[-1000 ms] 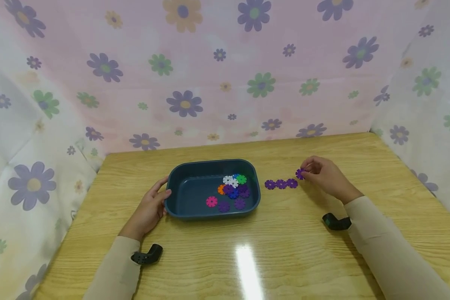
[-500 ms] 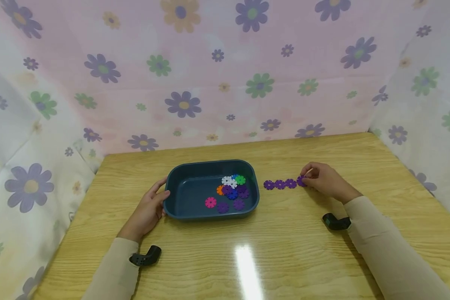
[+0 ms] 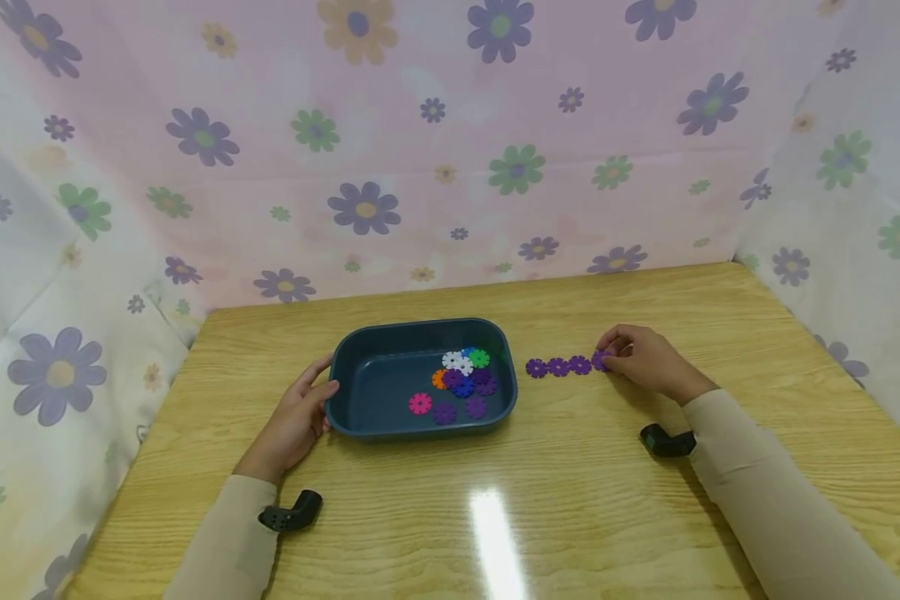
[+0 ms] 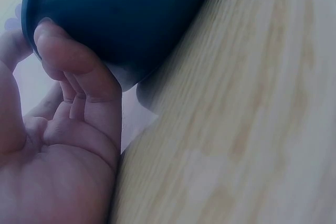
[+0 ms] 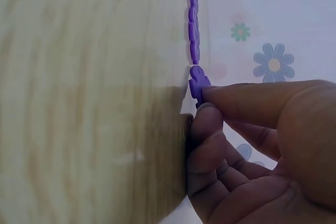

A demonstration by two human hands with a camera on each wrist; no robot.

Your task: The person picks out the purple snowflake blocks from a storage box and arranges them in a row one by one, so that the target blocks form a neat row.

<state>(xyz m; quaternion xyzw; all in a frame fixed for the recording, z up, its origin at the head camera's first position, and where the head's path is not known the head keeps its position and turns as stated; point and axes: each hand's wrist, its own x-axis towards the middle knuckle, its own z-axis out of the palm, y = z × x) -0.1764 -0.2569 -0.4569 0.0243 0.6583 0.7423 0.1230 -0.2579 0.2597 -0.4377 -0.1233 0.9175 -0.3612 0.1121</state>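
My right hand (image 3: 648, 360) pinches a purple snowflake disc (image 3: 598, 360) between thumb and fingertips, at the right end of a row of three purple snowflake discs (image 3: 558, 367) on the table. In the right wrist view the pinched disc (image 5: 198, 81) is tilted, its edge right at the end of the row. On the other side, my left hand (image 3: 292, 423) grips the left end of a dark blue plastic basin (image 3: 375, 392), thumb over the rim and fingers against the outer wall. Several loose snowflake discs, such as a pink disc (image 3: 420, 404), lie in the basin's right half.
The wooden table (image 3: 390, 517) runs back to a flowered cloth (image 3: 412, 150) that hangs behind it and along both sides. Inside the basin, white, green, orange, blue and purple discs overlap in a small pile. A black device sits at each wrist.
My right hand has come down and slightly left, bringing the purple snowflake disc from above the table to the row's right end. My left hand stays on the basin.
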